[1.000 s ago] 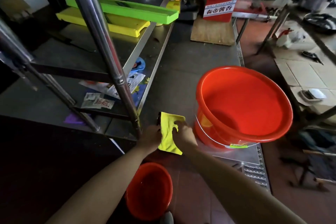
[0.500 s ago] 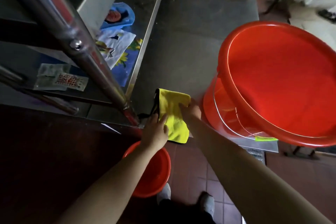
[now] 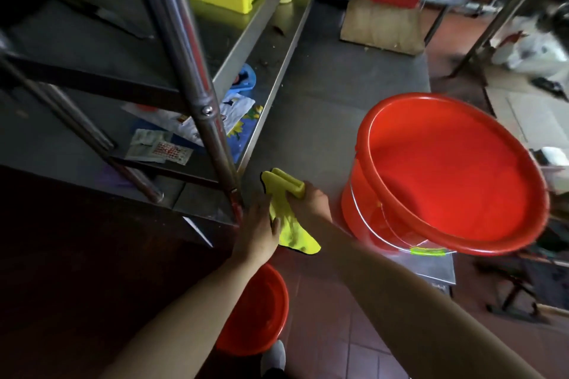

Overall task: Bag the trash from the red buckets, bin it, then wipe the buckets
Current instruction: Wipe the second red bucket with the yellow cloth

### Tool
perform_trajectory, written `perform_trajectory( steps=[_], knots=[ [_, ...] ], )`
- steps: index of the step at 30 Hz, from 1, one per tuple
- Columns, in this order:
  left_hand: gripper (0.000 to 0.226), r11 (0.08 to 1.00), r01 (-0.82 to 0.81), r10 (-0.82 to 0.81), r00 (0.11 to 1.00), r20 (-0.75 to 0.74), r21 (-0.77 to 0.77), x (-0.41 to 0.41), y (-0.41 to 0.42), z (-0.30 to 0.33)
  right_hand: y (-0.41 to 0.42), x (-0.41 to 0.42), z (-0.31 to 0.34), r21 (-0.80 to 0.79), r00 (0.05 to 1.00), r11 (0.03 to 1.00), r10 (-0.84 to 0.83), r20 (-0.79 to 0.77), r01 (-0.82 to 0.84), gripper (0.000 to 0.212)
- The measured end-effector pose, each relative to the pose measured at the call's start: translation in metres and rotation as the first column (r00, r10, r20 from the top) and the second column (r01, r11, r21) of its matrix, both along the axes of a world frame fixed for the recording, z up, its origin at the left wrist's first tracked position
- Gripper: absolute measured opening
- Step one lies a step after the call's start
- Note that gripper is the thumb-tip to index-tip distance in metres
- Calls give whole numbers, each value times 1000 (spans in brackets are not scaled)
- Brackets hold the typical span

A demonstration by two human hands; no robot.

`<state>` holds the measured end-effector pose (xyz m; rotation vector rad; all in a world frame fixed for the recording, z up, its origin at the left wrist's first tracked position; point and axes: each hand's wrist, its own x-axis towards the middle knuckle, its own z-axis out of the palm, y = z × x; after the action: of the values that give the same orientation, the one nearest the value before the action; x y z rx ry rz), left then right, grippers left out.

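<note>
Yellow cloth [image 3: 289,212] held at near edge of steel counter [image 3: 332,101], just left of the large red bucket [image 3: 455,181]. Right hand [image 3: 309,201] grip: fingers curled round cloth's folded upper end. Left hand [image 3: 257,229] grip: thumb pinching cloth's lower part. Large bucket stands on counter, tilted. Small red bucket [image 3: 257,311] on floor, below the cloth.

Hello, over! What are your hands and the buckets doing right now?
Both hands, left and right, grip the yellow cloth. Big red bucket empty on the steel counter. Nothing between cloth and bucket.
</note>
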<state>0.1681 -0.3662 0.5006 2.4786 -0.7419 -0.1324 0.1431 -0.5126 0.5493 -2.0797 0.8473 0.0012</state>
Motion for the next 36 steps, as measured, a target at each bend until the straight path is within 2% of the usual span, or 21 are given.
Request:
perform_trajectory(
  steps=[4, 7, 8, 10, 11, 13, 15, 16, 20, 22, 25, 28, 31, 33, 34, 35, 36],
  knots=[
    [55, 995, 23, -36, 990, 138, 96, -13, 1, 62, 3, -34, 59, -39, 993, 998, 49, 112, -45, 29],
    [64, 990, -63, 74, 994, 86, -124, -28, 1, 115, 0, -62, 106, -122, 983, 988, 108, 151, -90, 27],
    [71, 980, -38, 58, 993, 99, -195, -32, 0, 131, -3, -72, 122, -137, 976, 985, 126, 175, -103, 27],
    [84, 971, 42, -9, 991, 137, -236, -41, -4, 163, -13, -93, 154, -152, 961, 980, 158, 225, -126, 27],
    [88, 966, 51, -27, 995, 100, -254, -47, -8, 180, -19, -104, 168, -151, 955, 979, 168, 246, -134, 25],
    [91, 952, 31, -58, 995, -81, -306, -58, -20, 210, -36, -127, 194, -127, 943, 983, 167, 288, -135, 18],
    [84, 927, -1, -119, 947, -297, -375, -68, -34, 235, -57, -151, 215, -97, 933, 986, 158, 325, -133, 15],
    [77, 913, -7, -147, 927, -345, -408, -73, -43, 245, -68, -163, 223, -92, 930, 988, 151, 336, -127, 17],
    [54, 879, 0, -189, 918, -349, -477, -101, -81, 267, -110, -204, 237, -118, 940, 992, 74, 333, -37, 20],
    [50, 873, 9, -204, 915, -348, -487, -117, -103, 271, -130, -219, 234, -192, 958, 981, 29, 286, 28, 24],
    [47, 902, 35, -171, 945, -280, -431, -140, -132, 273, -156, -230, 223, -293, 977, 950, -46, 208, 107, 33],
    [47, 943, 90, -156, 970, -187, -320, -155, -151, 263, -178, -231, 205, -298, 978, 936, -147, 145, 185, 33],
    [47, 965, 251, -260, 952, -162, -73, -162, -154, 244, -193, -227, 188, -252, 965, 933, -233, 119, 256, 31],
    [41, 928, 347, -335, 936, -109, 134, -162, -149, 227, -194, -223, 179, -236, 968, 939, -233, 92, 249, 46],
    [41, 905, 371, -364, 929, -71, 207, -161, -147, 219, -193, -222, 173, -291, 977, 934, -208, 35, 209, 60],
    [45, 887, 381, -385, 922, -37, 262, -160, -145, 213, -190, -221, 167, -412, 986, 902, -160, -39, 129, 69],
    [49, 874, 386, -402, 916, -6, 295, -158, -146, 208, -187, -221, 160, -539, 990, 842, -101, -101, 31, 70]
  ],
)
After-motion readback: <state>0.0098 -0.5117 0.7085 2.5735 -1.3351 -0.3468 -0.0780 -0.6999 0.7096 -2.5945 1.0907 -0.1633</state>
